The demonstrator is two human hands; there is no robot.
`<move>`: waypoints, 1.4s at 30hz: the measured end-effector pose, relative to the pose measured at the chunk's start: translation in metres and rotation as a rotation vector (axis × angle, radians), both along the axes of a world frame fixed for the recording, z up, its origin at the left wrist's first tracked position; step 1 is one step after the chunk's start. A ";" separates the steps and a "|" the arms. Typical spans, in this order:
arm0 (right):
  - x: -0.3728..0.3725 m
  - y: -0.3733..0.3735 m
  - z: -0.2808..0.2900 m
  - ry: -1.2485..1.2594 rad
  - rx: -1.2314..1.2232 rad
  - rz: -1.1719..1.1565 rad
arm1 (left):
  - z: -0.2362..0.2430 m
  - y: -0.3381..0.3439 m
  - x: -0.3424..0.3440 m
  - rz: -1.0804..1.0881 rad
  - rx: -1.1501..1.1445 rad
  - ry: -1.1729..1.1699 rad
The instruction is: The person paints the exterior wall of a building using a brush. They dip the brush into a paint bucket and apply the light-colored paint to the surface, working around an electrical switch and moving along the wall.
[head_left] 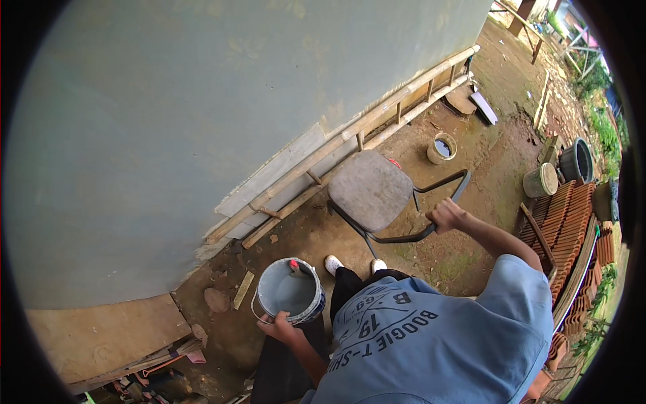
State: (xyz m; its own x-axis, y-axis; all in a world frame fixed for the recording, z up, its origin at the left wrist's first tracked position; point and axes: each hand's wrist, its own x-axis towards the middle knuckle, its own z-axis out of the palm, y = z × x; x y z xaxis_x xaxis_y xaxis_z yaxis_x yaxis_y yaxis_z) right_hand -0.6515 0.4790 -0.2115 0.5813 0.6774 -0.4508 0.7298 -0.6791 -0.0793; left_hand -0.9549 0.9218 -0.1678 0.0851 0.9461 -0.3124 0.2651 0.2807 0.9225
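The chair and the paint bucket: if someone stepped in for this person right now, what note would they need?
Left hand: grips the rim of the bucket of grey paint, a tool with a red handle resting inside.
Right hand: holds the black metal backrest of the chair, which stands on bare earth by the wall.
Done: most of the wall looks grey.
Left: a paler strip low down, behind the bamboo ladder.

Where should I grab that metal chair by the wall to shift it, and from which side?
Take the chair by its dark tube frame at the open back loop, coming from the side away from the wall. That bar stands clear of the seat, so fingers can wrap it. The right hand already grips there, while the left hand holds the paint bucket.
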 end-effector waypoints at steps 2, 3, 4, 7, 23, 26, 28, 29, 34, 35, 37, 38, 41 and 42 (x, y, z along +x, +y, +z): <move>-0.052 -0.005 -0.019 0.003 -0.012 -0.038 | -0.003 0.002 0.000 0.005 0.012 -0.023; -0.074 0.000 -0.026 0.088 -0.204 -0.015 | -0.010 0.007 -0.003 -0.002 0.035 -0.082; -0.095 0.002 -0.032 0.117 -0.232 0.035 | -0.014 0.011 -0.002 -0.013 0.060 -0.140; -0.141 -0.035 -0.083 0.162 -0.231 -0.133 | 0.006 0.023 0.013 -0.116 -0.027 -0.046; -0.205 -0.102 -0.184 -0.027 -0.391 -0.185 | -0.002 0.116 0.064 -0.426 0.058 -0.151; -0.173 -0.046 -0.174 0.093 -0.345 -0.263 | 0.020 0.120 0.074 -0.446 0.009 -0.024; -0.138 -0.025 -0.163 0.081 -0.279 -0.329 | 0.007 0.119 0.074 -0.416 0.069 -0.048; -0.141 -0.020 -0.156 0.073 -0.263 -0.339 | 0.015 0.114 0.070 -0.408 0.082 -0.036; -0.127 -0.012 -0.137 0.144 -0.296 -0.310 | 0.023 0.094 0.075 -0.343 0.074 -0.056; -0.129 -0.015 -0.133 0.180 -0.330 -0.320 | 0.022 0.092 0.073 -0.340 0.075 -0.064; -0.136 -0.016 -0.143 0.154 -0.335 -0.329 | 0.017 0.089 0.070 -0.306 0.009 -0.084; -0.136 -0.017 -0.147 0.134 -0.343 -0.335 | 0.020 0.085 0.070 -0.300 0.007 -0.092; -0.140 -0.017 -0.156 0.093 -0.321 -0.359 | 0.027 0.074 0.073 -0.327 -0.029 -0.094; -0.135 -0.009 -0.143 0.104 -0.328 -0.367 | 0.021 0.075 0.071 -0.342 -0.009 -0.085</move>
State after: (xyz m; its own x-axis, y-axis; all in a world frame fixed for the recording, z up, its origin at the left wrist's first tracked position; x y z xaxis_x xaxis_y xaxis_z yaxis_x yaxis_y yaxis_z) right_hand -0.7865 0.4703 -0.3543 0.6950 0.2498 -0.6743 0.4381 -0.8907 0.1215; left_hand -0.8841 0.9968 -0.1464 0.4227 0.8557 -0.2987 0.2678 0.1970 0.9431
